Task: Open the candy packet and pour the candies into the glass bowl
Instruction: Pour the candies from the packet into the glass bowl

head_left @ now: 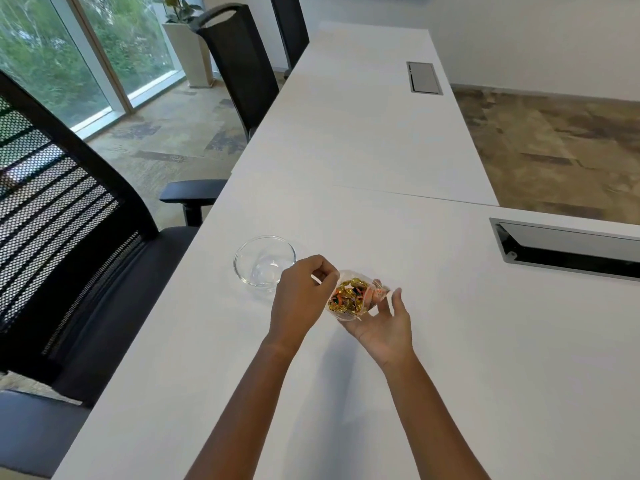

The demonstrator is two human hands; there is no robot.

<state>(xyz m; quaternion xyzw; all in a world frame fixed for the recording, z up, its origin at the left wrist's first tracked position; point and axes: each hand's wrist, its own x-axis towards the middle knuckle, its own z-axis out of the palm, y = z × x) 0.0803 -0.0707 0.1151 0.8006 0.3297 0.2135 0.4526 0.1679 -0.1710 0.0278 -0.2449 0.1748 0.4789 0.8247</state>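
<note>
From the head camera we find the candy packet [356, 295], clear plastic full of gold-wrapped candies [348, 296], held just above the white table [381, 150] and just right of the empty glass bowl [265, 263]; the right hand [384, 323] cradles it from below with fingers loosely curled, and the left hand [301, 296] pinches its upper edge shut between thumb and fingers. We judge the packet not yet over the bowl, so a sharp pull could burst the plastic and scatter candies across the table.

Long white table [346, 150], empty glass bowl [265, 263] standing near its left edge, two recessed cable hatches [424, 77]
</note>
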